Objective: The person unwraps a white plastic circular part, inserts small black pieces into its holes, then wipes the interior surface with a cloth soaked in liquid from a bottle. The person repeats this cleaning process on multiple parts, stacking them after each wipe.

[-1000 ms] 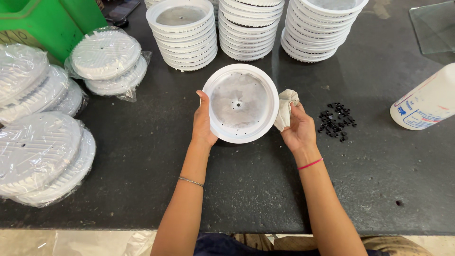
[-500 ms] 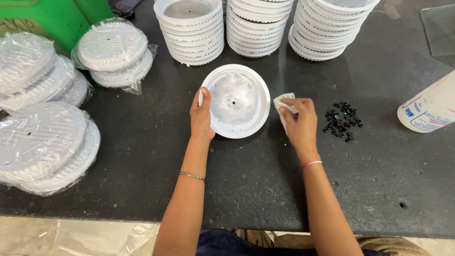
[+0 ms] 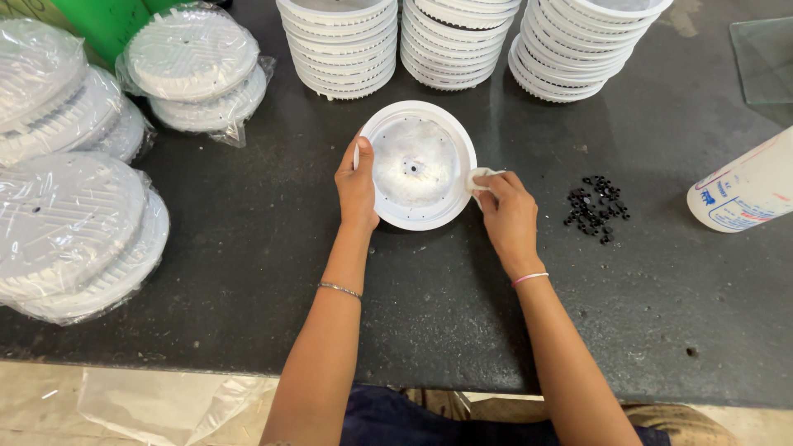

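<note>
Two hands on one white disc (image 3: pixel 415 165) at mid-bench: left hand (image 3: pixel 357 183) gripping its left rim, right hand (image 3: pixel 505 213) pinching a cloth (image 3: pixel 479 178) against its right rim. Three stacks (image 3: pixel 454 37) behind, wrapped discs (image 3: pixel 74 223) at left; share wiped not determinable. Against earlier frame: cloth now on rim, previously held clear.

Bare dark table (image 3: pixel 248 248) near the front edge, white stacks (image 3: pixel 450 41) behind, black bits (image 3: pixel 595 206) possibly screws, right.

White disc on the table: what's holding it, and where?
Left hand grips the white disc by its left rim; right hand holds a white cloth against its right edge.
</note>
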Demonstrator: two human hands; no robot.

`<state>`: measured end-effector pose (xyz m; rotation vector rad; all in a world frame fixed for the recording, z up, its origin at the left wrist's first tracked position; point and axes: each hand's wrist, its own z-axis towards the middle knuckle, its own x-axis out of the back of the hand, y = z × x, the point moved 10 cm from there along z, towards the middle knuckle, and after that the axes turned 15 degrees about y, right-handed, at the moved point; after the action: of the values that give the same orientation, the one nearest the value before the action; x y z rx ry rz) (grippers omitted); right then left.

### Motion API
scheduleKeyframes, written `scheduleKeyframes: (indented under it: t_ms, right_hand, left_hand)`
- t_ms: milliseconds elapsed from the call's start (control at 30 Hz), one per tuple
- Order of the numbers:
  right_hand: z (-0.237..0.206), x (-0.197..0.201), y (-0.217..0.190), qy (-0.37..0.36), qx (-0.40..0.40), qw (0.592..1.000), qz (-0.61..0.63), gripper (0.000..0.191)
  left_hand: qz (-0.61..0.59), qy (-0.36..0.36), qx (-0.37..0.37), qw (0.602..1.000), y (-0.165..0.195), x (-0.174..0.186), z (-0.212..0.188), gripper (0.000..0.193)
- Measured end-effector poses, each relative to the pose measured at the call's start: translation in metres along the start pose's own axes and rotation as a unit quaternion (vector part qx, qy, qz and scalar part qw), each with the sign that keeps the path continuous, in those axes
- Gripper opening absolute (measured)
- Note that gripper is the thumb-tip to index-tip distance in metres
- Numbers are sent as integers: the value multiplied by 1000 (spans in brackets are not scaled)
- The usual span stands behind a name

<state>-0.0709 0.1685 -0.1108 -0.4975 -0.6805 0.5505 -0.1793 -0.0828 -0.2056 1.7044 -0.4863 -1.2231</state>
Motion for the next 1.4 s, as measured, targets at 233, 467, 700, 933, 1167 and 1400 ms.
scheduleKeyframes:
  t_ms: [233, 467, 700, 933, 1167, 1400]
  right_hand:
    - [-4, -8, -10, -27, 62, 997, -46, 13]
    - [12, -15, -16, -31, 86, 993, -72, 7]
    - [13, -18, -10, -29, 70, 995, -67, 8]
    - [-2, -20, -16, -35, 79, 992, -94, 9]
    - [26, -32, -7, -54, 67, 987, -137, 8]
    - [-13, -35, -62, -25, 181, 979, -89, 26]
  left_hand:
    - [33, 43, 18, 998, -16, 15, 12, 61]
    - [47, 53, -11, 997, -15, 13, 14, 54]
    - [57, 56, -3, 997, -14, 15, 10, 52]
    - [61, 56, -18, 996, -7, 7, 11, 50]
    - [43, 34, -25, 998, -2, 7, 7, 51]
    - [35, 31, -15, 999, -9, 3, 11, 55]
